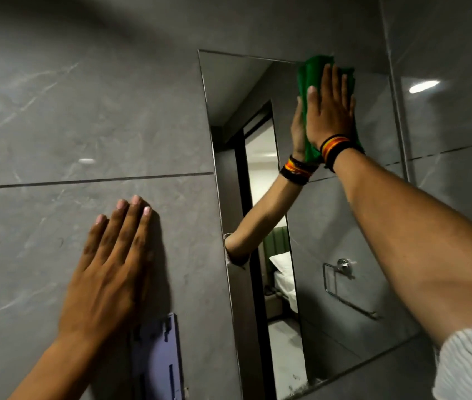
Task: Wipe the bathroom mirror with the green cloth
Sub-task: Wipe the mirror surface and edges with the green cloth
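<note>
A frameless rectangular mirror (330,241) hangs on the grey tiled wall. My right hand (330,111) lies flat against its upper edge, pressing the green cloth (314,73) onto the glass, fingers pointing up. Most of the cloth is hidden under the palm; its top and lower right corner stick out. The mirror reflects this hand and arm. My left hand (110,267) rests flat on the tile to the left of the mirror, fingers together, holding nothing.
A purple plastic holder (157,359) is fixed to the wall just below my left hand. The mirror reflects a chrome towel ring (341,269), a doorway and a bed. A wall corner (396,111) runs beside the mirror's right edge.
</note>
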Action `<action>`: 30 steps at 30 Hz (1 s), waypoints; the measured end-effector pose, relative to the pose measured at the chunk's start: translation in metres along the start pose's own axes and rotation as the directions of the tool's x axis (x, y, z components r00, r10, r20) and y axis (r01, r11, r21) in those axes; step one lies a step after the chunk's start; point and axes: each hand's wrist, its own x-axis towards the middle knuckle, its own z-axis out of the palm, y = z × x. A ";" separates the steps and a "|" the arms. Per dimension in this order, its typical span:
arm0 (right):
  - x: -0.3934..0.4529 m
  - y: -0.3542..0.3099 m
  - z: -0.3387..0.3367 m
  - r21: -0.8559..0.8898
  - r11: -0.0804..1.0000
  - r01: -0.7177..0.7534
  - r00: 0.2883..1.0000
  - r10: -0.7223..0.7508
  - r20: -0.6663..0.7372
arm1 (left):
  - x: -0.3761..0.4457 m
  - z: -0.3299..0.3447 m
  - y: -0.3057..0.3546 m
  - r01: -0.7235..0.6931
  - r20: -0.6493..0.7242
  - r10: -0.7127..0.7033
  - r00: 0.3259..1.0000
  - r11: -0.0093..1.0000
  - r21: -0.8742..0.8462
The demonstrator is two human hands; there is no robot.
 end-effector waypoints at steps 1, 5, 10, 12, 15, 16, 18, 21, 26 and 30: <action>0.006 0.012 -0.002 0.006 1.000 -0.015 1.000 0.015 0.002 | 0.000 0.000 0.000 0.000 -0.001 0.000 1.000 1.000 -0.008; 0.032 0.059 -0.008 0.013 0.993 -0.118 0.993 0.119 -0.011 | -0.003 0.005 -0.003 -0.008 0.001 0.008 1.000 1.000 -0.029; 0.064 0.097 -0.008 -0.039 0.961 -0.273 0.961 0.271 -0.044 | -0.009 0.016 -0.008 0.005 0.027 -0.003 1.000 0.998 -0.063; 0.070 0.100 -0.007 -0.040 0.940 -0.339 0.940 0.337 -0.049 | -0.010 0.021 -0.010 0.010 0.044 -0.007 0.999 0.997 -0.074; 0.070 0.100 -0.003 -0.032 0.891 -0.452 0.891 0.450 -0.056 | -0.012 0.026 -0.014 0.024 0.085 -0.020 0.996 0.998 -0.051; 0.067 0.101 0.001 -0.030 0.877 -0.479 0.877 0.476 -0.065 | -0.012 0.028 -0.016 0.025 0.101 -0.020 0.995 0.999 -0.044; 0.050 0.104 0.003 -0.025 0.825 -0.564 0.823 0.560 -0.088 | -0.014 0.030 -0.018 0.035 0.142 -0.028 0.989 0.998 -0.046; 0.013 0.106 0.002 0.030 0.711 -0.702 0.706 0.701 -0.101 | -0.014 0.028 -0.019 0.044 0.188 -0.033 0.982 0.998 -0.054; -0.084 0.119 -0.005 0.067 0.533 -0.843 0.528 0.845 -0.085 | -0.014 0.033 -0.021 0.066 0.239 -0.044 0.970 0.994 -0.083; -0.182 0.145 -0.010 0.112 0.410 -0.905 0.404 0.912 -0.070 | -0.013 0.041 -0.027 0.078 0.296 -0.051 0.954 0.994 -0.081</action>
